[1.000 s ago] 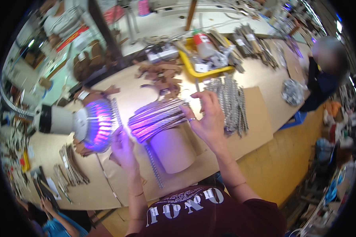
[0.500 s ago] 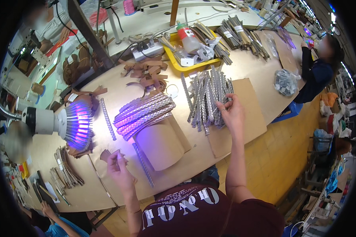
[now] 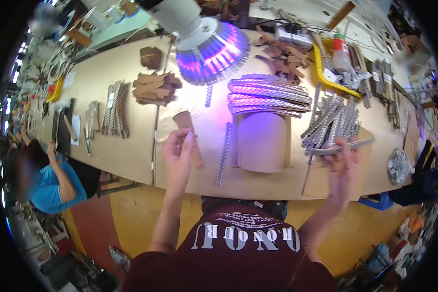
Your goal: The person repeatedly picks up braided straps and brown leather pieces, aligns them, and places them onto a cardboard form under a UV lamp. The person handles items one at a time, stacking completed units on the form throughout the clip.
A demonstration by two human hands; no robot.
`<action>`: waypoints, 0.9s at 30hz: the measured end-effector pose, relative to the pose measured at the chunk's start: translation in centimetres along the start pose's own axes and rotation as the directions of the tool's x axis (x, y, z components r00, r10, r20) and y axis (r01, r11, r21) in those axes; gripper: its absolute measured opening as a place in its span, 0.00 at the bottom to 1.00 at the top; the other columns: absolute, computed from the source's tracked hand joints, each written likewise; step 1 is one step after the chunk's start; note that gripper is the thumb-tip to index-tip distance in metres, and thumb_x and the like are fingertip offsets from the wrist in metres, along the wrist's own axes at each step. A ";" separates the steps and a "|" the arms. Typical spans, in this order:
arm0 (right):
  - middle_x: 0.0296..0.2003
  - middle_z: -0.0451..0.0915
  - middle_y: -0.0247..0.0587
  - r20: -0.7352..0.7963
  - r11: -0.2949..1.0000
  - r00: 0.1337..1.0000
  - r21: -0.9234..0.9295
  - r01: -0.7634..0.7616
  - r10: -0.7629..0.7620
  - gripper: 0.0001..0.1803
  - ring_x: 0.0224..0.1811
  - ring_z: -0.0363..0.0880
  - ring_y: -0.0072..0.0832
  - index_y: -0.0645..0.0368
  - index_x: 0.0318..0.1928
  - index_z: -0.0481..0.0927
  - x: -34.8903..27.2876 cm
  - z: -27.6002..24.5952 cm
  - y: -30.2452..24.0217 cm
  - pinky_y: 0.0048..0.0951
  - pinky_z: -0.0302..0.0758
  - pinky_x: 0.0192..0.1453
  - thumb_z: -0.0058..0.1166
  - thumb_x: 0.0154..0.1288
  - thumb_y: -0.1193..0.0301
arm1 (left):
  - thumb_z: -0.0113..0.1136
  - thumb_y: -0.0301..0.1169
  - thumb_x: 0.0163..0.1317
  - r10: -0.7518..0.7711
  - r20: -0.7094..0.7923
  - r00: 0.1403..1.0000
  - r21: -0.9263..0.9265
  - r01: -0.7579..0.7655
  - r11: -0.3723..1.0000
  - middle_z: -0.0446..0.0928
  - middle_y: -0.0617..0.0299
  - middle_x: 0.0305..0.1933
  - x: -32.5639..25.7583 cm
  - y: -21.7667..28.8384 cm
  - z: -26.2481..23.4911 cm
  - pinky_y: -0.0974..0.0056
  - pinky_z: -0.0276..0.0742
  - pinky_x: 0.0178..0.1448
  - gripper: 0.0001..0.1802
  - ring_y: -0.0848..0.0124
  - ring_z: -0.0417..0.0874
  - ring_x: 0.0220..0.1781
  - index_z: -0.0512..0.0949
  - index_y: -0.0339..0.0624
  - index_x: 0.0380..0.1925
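1. Far left: a co-worker in a blue shirt (image 3: 48, 187) sits at the long tan surface (image 3: 126, 155), one arm up by tools at its edge.
2. Left-centre: a stack of silver braided strips (image 3: 114, 114) & a pile of brown leather pieces (image 3: 153, 87) lie well apart from the worker's hands.
3. Left hand (image 3: 177, 155): raised over the surface's near edge, grip closed on a brown leather strip (image 3: 192, 138), held roughly upright.
4. Just right of it, a single silver strip (image 3: 224, 153) lies flat, beside a tan cylinder form (image 3: 263, 143) w/ silver strips draped across its top.
5. Above: a lamp head (image 3: 211, 48) throws purple light.
6. Right hand (image 3: 343, 168): blurred; grip pinched on a silver braided strip (image 3: 345, 145), lifted near the loose heap of strips (image 3: 333, 119).
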State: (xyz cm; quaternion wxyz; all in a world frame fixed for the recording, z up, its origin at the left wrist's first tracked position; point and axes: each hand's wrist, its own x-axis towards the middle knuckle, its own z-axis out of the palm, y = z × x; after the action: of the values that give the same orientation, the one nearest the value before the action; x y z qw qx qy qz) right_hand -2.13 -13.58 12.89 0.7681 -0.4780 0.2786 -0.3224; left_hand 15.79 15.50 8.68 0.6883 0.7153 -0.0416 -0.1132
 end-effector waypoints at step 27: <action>0.39 0.78 0.40 0.051 0.995 0.997 -0.072 -0.062 0.066 0.12 0.37 0.85 0.29 0.58 0.46 0.66 -1.2 10.1 4.9 0.26 0.87 0.39 0.56 0.69 0.76 | 0.53 0.29 0.72 -0.160 0.468 0.869 -0.375 0.359 0.854 0.83 0.58 0.35 1.3 -0.2 3.1 0.69 0.78 0.42 0.15 0.74 0.81 0.33 0.79 0.30 0.51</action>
State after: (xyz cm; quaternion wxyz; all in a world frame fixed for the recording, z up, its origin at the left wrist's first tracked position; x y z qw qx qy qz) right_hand 5.69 -5.41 12.48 0.7679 -0.5040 0.2845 -0.2746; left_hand 16.32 12.18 8.28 0.7872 0.4934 -0.0617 -0.3649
